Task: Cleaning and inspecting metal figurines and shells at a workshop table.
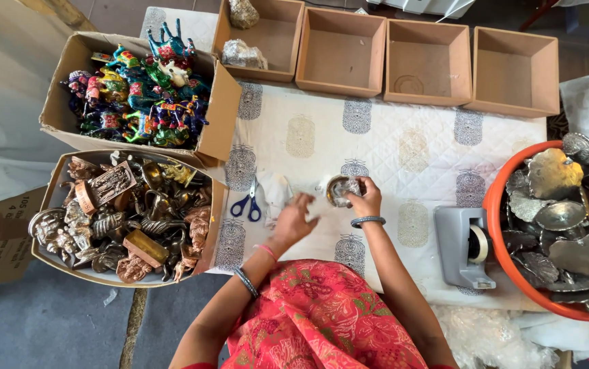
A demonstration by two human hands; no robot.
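My right hand point(367, 200) grips a small round metal piece point(340, 189) partly wrapped in clear plastic, held just above the white patterned cloth point(404, 147). To its left my left hand point(295, 220) hovers with fingers spread and nothing in it. It is blurred and lies close to a crumpled bit of plastic wrap point(277, 193). Blue-handled scissors point(247, 203) lie on the cloth left of that hand.
Two cardboard boxes stand at left: painted animal figures point(145, 87) above, metal figurines point(127, 217) below. Several shallow brown trays point(426, 61) line the far edge. A grey tape dispenser point(464, 247) and an orange tub point(494, 205) of metal leaf plates sit at right.
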